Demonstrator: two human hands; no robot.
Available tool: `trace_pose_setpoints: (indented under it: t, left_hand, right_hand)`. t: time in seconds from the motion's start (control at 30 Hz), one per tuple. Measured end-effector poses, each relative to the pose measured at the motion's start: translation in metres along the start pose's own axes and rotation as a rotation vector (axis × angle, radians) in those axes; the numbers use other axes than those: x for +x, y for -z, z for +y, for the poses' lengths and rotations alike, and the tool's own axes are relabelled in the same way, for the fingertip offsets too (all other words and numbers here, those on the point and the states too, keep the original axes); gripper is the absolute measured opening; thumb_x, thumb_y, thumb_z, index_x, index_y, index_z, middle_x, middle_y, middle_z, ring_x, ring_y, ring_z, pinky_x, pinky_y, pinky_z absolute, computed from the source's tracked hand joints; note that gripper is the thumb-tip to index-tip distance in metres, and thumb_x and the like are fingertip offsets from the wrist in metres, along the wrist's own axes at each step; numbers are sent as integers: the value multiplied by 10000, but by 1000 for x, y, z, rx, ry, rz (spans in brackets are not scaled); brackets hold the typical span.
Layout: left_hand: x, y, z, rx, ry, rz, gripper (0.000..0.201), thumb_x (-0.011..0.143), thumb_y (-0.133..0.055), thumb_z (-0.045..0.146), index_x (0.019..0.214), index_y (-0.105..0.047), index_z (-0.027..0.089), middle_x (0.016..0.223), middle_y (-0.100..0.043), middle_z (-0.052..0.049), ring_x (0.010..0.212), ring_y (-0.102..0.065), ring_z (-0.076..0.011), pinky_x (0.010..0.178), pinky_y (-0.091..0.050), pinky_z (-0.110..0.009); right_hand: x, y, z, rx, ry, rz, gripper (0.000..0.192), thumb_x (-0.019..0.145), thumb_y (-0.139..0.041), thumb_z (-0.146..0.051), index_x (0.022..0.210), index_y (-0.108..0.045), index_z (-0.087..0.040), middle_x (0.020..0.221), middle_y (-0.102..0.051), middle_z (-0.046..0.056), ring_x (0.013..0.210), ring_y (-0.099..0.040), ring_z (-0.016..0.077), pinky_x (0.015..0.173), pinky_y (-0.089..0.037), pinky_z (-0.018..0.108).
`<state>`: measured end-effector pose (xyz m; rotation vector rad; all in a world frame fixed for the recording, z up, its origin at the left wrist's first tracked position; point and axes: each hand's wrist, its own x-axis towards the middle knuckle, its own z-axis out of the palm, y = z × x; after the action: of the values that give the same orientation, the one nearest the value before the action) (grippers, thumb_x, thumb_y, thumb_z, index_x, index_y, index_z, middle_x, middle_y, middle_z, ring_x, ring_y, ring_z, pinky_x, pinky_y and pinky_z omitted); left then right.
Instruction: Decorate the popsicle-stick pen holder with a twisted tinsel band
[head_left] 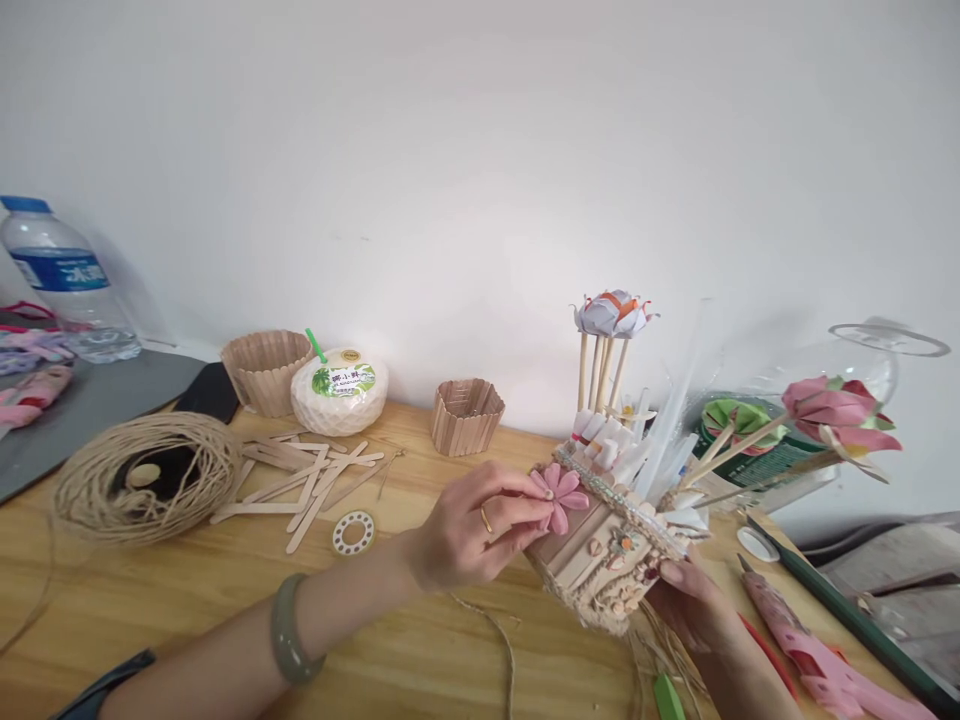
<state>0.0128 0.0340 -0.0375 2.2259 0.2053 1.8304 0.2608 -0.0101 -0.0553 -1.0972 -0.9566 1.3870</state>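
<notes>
My left hand point(480, 525) pinches a pink flower point(561, 499) by its petals, against the upper side of a decorated craft-stick holder point(577, 565). Tilted above the table, the holder is gripped at its right lower side by my right hand point(694, 600); those fingers are partly hidden behind it. Twine, a braided trim and small shell-like ornaments cover its front. Markers and clear tubes stick out of the top. White-purple paper flowers point(611, 314) on sticks rise above it, and a pink paper flower point(836, 410) leans right.
Left on the wooden table are a twine coil point(217, 490), loose craft sticks point(315, 490), a tape roll point(353, 533) and a white coconut point(340, 400). Two craft-stick baskets, one large point(259, 370) and one small point(466, 420), stand near the wall. A pink glue gun point(802, 650) lies right.
</notes>
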Motion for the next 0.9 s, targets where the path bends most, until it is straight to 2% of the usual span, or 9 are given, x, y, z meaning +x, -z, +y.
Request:
trace_pose_setpoints:
  t: [0.23, 0.37, 0.53, 0.8, 0.9]
  left_hand:
    - [6, -1, 4, -127, 5, -1, 316, 824, -497, 44, 1094, -500, 209, 1015, -518, -71, 785, -653, -128, 819, -548, -323]
    - [13, 1, 9, -174, 14, 4, 309, 827, -469, 10, 1071, -495, 197, 1024, -522, -81, 865, -657, -163, 867, -529, -354]
    - [11, 2, 9, -121, 39, 19, 256, 815, -500, 26, 1028, -531, 164, 1017, -555, -100, 949, -625, -197, 837, -535, -351]
    - [9, 0, 9, -187, 61, 17, 335, 777, -497, -52, 1050, -550, 134, 1041, -552, -102, 949, -621, -186, 827, -536, -318]
    - [8, 0, 9, -187, 85, 25, 351, 768, -483, -72, 1043, -557, 134, 1037, -561, -100, 948, -622, -184, 839, -527, -328]
  right_hand:
    - [-1, -1, 0, -1, 14, -13, 703, 542, -700, -381, 1206, -493, -280, 1116, -649, 99, 1115, -523, 346, 940, -393, 507]
    - [-2, -3, -3, -43, 31, -46, 673, 565, -676, -389, 1202, -500, -265, 1104, -655, 92, 1127, -515, 331, 947, -387, 494]
    - [-1, -7, -6, -60, 40, -53, 671, 559, -680, -388, 1194, -512, -251, 1065, -671, 89, 1104, -530, 332, 926, -404, 485]
    - [-5, -21, -20, -38, 34, -115, 678, 529, -736, -388, 1156, -546, -214, 927, -713, 94, 1064, -556, 337, 934, -387, 483]
    - [-5, -23, -20, -15, 57, -142, 654, 540, -739, -380, 1142, -550, -207, 946, -709, 97, 1075, -551, 325, 950, -375, 471]
